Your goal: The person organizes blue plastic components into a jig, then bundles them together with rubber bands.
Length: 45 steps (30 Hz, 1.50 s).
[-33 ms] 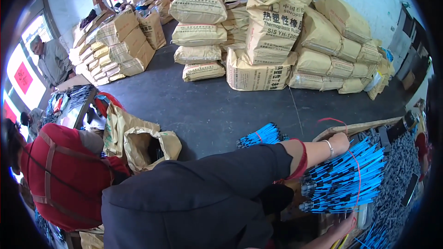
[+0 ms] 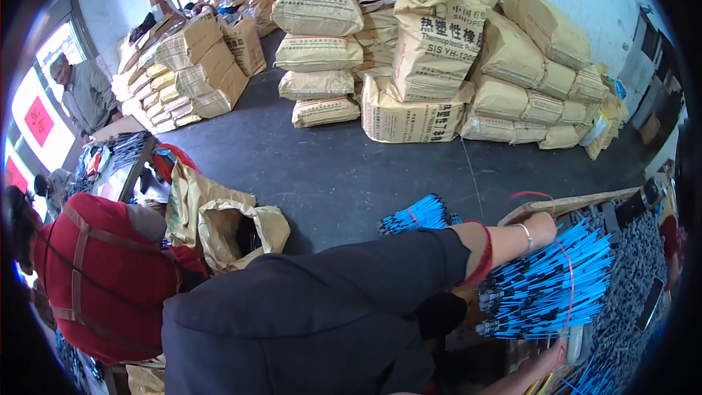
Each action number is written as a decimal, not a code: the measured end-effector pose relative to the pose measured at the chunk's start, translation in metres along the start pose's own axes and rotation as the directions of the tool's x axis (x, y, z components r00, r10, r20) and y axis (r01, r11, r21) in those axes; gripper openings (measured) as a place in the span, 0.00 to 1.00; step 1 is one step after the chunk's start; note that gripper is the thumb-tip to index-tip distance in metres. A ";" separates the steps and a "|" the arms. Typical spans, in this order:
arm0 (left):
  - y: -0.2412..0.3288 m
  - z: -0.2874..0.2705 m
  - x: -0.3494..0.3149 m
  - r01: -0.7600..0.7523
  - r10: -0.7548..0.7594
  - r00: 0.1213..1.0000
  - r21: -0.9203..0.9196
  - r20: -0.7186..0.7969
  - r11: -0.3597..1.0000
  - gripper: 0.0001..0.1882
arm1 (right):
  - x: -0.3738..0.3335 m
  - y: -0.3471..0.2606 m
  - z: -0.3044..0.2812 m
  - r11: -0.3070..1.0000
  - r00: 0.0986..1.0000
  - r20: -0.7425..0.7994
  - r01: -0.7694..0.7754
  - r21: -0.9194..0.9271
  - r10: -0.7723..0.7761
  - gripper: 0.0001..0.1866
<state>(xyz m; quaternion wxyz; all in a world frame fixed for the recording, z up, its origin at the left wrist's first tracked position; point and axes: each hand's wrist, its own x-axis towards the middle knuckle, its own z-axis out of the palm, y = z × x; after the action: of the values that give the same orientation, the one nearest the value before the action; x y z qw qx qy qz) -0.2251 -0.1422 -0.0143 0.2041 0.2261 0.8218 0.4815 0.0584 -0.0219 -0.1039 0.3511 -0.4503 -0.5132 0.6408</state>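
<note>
A large bundle of thin blue sticks with black ends (image 2: 548,281) lies in front of me at the right. Across it runs a thin red string (image 2: 570,285). My left hand (image 2: 540,230), with a bracelet at the wrist, is closed at the bundle's far side, and the string passes through its fingers. At the near side, my right hand (image 2: 547,362) is partly in view at the string's other end. Its fingers barely show, so its grip is unclear. The string's loose end curves up beyond my left hand.
Many small dark grey parts (image 2: 629,285) cover the worktop, with a phone-like dark slab (image 2: 648,303) on them. Another tied blue bundle (image 2: 417,216) lies farther left. An opened paper sack (image 2: 241,230) stands near a person in red (image 2: 110,278). Stacked sacks (image 2: 424,117) line the wall.
</note>
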 end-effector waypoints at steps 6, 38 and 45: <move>-0.015 0.032 0.030 -0.227 0.217 0.972 0.145 0.086 0.963 0.14 | 0.020 0.004 0.007 0.991 0.996 0.090 0.009 0.131 -0.021 0.23; 0.080 0.005 -0.016 -0.298 0.441 0.882 -0.922 -0.165 0.249 0.10 | -0.027 -0.135 0.095 0.709 0.568 -0.453 0.662 -0.246 -0.687 0.24; 0.092 0.012 -0.022 0.246 0.201 0.936 -0.947 0.288 0.208 0.07 | 0.005 -0.119 0.079 0.706 0.861 -0.125 0.480 0.521 -0.493 0.21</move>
<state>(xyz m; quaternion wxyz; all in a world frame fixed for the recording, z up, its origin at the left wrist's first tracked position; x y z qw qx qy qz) -0.1842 -0.1064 0.0642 0.4499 0.1159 0.2859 0.8381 -0.0190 -0.0179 0.0161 0.6123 -0.1753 -0.4183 0.6476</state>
